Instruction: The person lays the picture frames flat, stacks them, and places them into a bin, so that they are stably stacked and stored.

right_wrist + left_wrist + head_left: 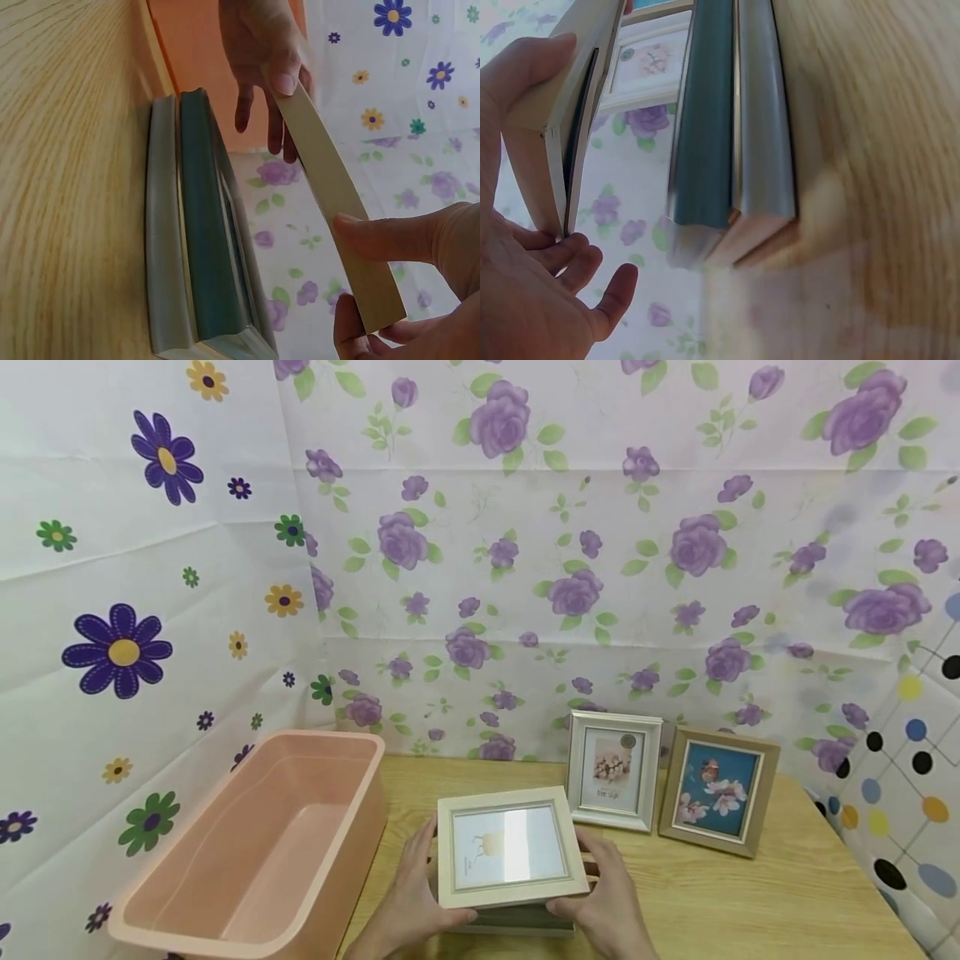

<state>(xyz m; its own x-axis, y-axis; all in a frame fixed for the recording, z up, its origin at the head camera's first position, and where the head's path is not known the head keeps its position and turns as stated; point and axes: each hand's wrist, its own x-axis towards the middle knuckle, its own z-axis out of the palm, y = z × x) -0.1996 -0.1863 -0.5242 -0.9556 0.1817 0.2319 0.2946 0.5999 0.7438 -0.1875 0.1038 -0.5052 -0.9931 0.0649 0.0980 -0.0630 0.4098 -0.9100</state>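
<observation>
A cream picture frame (pixel 513 847) with a glossy front is gripped at its two short sides, raised over a stack of frames on the table. My left hand (pixel 411 893) holds its left end, thumb on the near edge and fingers beneath, as the left wrist view shows. At the other end my right hand (pixel 606 893) pinches it the same way. Under it lie a teal frame (pixel 705 112) and, below that, a grey frame (pixel 765 112), flat on each other. In the right wrist view the held frame (pixel 337 195) stands clear of the stack.
A pink plastic tub (pixel 367 810) stands on the left. At the back right, a silver-white frame (pixel 651 777) and a brown frame with a blue flower picture (pixel 716 793) stand upright on the wooden table (pixel 810 893). Flowered sheets (pixel 525 568) hang behind.
</observation>
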